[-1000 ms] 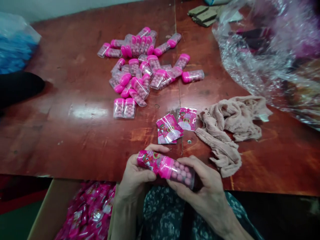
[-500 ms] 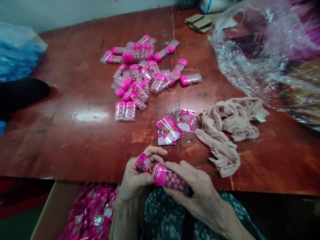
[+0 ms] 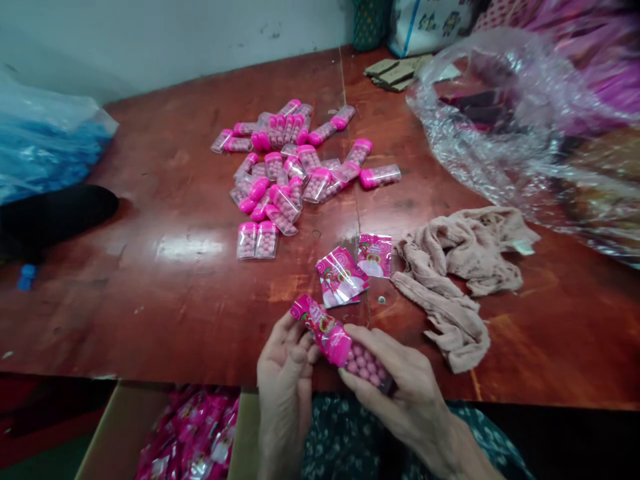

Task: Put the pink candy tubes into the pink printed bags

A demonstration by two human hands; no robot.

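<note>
My right hand (image 3: 405, 387) is closed around a small clear container of pink candy balls (image 3: 367, 365), tilted with its capped end toward the upper left. A printed pink shrink sleeve (image 3: 320, 320) covers the cap end and sticks out past it. Beside the sleeve, my left hand (image 3: 287, 373) has loosely bent fingers that are apart, with its fingertips close to the sleeve's edge; whether they touch it I cannot tell. Just beyond my hands lie a small stack of flat printed sleeves (image 3: 343, 277) and a single flat sleeve (image 3: 375, 255).
Several pink-capped candy containers (image 3: 283, 200) lie heaped on the red-brown table (image 3: 200, 313). A beige cloth (image 3: 460, 260) and clear plastic (image 3: 430, 120) are on the right. An open carton (image 3: 107, 427) of pink packets (image 3: 195, 433) stands below the edge. A blue-filled bag (image 3: 65, 160) sits left.
My left hand has loosened from the sleeve and drawn away a little. The sleeve now sits further out, in full view. The camera view has tilted slightly upward.
</note>
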